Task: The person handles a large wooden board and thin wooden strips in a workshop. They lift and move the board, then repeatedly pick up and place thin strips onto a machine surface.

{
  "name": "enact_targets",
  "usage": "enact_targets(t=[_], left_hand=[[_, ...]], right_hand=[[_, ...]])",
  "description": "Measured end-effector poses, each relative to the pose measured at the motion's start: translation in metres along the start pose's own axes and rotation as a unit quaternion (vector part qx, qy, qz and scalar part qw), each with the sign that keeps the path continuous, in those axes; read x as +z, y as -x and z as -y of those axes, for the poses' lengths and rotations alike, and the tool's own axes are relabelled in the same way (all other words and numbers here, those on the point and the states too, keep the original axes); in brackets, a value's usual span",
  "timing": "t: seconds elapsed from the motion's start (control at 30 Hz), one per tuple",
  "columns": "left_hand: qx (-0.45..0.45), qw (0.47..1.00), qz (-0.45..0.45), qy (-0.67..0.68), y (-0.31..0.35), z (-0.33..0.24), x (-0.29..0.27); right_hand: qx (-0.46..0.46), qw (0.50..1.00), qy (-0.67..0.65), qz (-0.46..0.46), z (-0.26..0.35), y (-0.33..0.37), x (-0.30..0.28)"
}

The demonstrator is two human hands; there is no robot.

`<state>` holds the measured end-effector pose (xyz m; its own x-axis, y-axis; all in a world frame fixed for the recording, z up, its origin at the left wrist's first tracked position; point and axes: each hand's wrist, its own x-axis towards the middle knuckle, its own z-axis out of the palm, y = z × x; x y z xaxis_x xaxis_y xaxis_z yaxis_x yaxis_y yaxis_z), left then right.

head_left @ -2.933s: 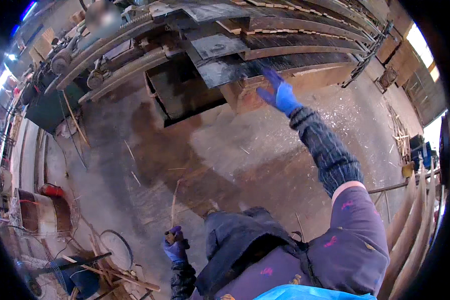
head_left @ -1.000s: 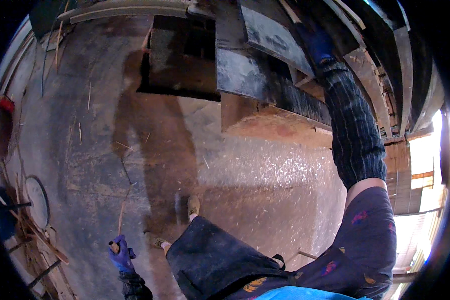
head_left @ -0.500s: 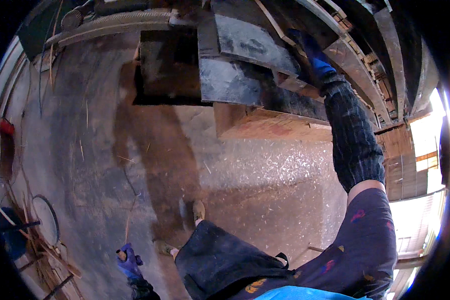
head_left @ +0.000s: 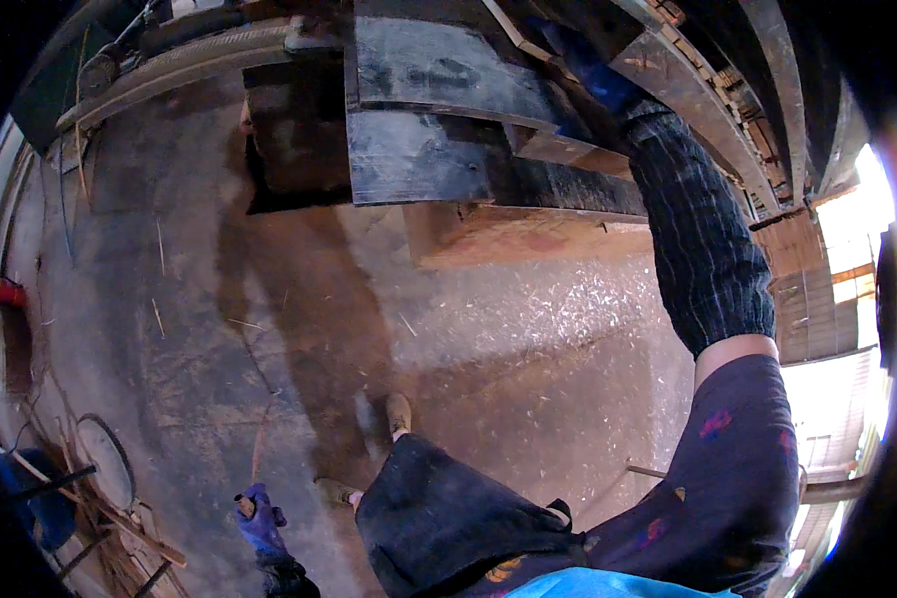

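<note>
My left hand (head_left: 261, 520), in a purple-blue glove, hangs low over the floor at the lower left. Its fingers are curled round a short brown piece with a blunt end (head_left: 243, 504); the kind cannot be made out. My right arm, in a dark striped sleeve cover, stretches far forward. At its end my right hand (head_left: 590, 78), in a blue glove, is beside a narrow wooden strip (head_left: 518, 32) above stacked dark-faced boards (head_left: 419, 159). Shadow hides its fingers, so I cannot tell whether it grips the strip.
A thick wooden block (head_left: 538, 239) lies under the boards. Wood chips (head_left: 588, 309) litter the floor. Curved metal rails (head_left: 703, 110) run along the far right. At the left lie a round-rimmed object (head_left: 107, 463), loose sticks (head_left: 135, 533) and a red item (head_left: 6, 292). My shoes (head_left: 399, 411) are near the middle.
The view has shifted slightly, so the boards appear further left. My right hand appears a little further left and remains by the strip. My left hand keeps its hold on the brown piece.
</note>
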<state>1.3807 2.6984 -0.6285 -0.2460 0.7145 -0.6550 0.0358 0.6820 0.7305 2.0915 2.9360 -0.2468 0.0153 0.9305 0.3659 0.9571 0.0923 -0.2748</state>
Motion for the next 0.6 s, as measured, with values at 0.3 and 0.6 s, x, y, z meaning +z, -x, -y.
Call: enact_targets(t=[0.3,0.6], left_hand=[[0.005,1.0,-0.012,-0.014,0.0,0.004,0.004],[0.016,1.0,-0.008,-0.008,0.007,0.011,-0.006]], right_hand=[[-0.011,0.999,0.036,-0.001,0.002,0.001,0.004],[-0.031,0.999,-0.012,-0.033,0.009,0.008,0.006]])
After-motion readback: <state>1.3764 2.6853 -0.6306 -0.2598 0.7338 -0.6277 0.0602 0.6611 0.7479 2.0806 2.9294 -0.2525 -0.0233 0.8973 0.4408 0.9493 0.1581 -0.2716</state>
